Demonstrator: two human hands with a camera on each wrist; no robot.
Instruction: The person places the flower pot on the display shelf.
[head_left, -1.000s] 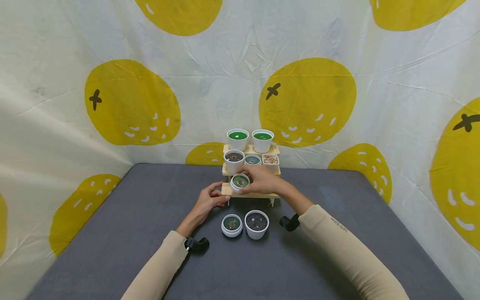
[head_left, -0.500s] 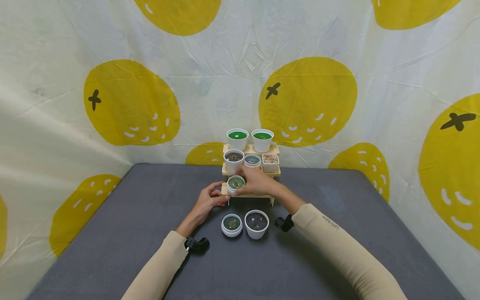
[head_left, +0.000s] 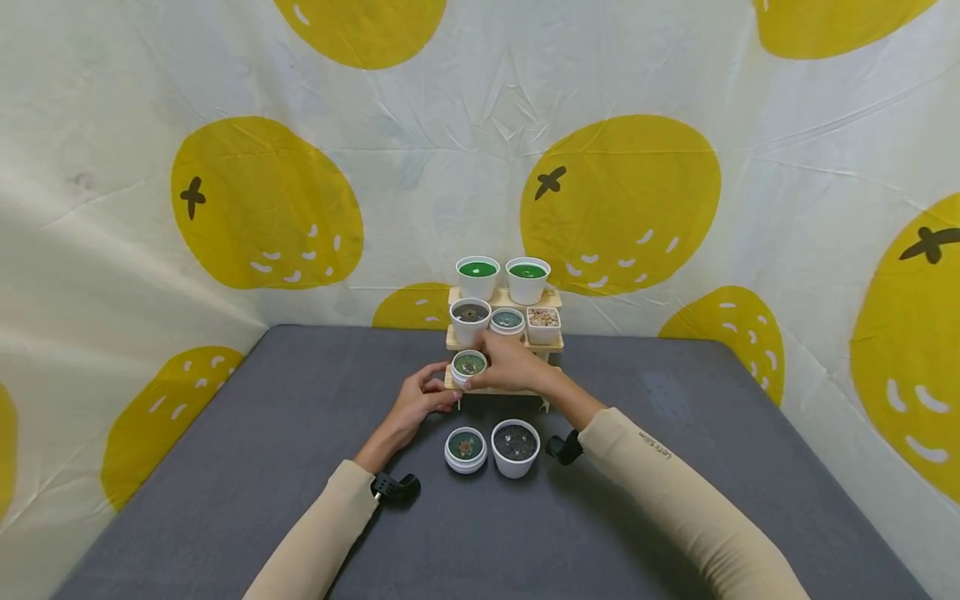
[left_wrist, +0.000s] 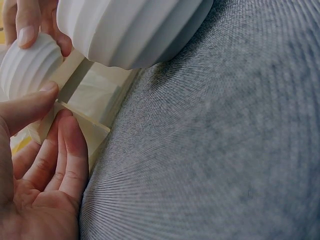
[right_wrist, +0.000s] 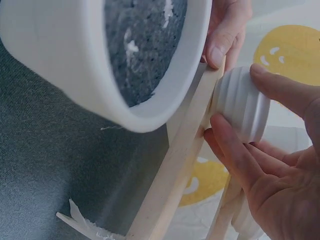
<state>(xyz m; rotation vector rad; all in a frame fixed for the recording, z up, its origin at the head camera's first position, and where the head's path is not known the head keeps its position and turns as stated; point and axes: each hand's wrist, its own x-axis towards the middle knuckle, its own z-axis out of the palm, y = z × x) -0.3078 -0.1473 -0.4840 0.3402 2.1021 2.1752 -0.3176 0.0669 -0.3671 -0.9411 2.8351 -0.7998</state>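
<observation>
A three-tier wooden stand (head_left: 501,297) is at the back of the table. My left hand (head_left: 420,398) holds the left end of its lowest shelf, thumb above and fingers below in the left wrist view. My right hand (head_left: 513,364) grips a small white ribbed pot (head_left: 469,364) with a green top at the left of that shelf. In the right wrist view, thumb and fingers lie around the ribbed side, and the pot's base meets the wooden plank (right_wrist: 170,175). Most of the lowest shelf is hidden behind the right hand.
Two green-filled pots (head_left: 477,283) stand on the top shelf. The middle shelf carries a dark-filled pot (head_left: 470,332), a low round pot (head_left: 507,321) and a square pebble pot (head_left: 543,329). A low ribbed pot (head_left: 465,451) and a taller dark-filled pot (head_left: 515,448) stand in front.
My right hand has shifted left with the ribbed pot, to the left part of the lowest shelf, mostly in the first half second. The left hand has kept its place.
</observation>
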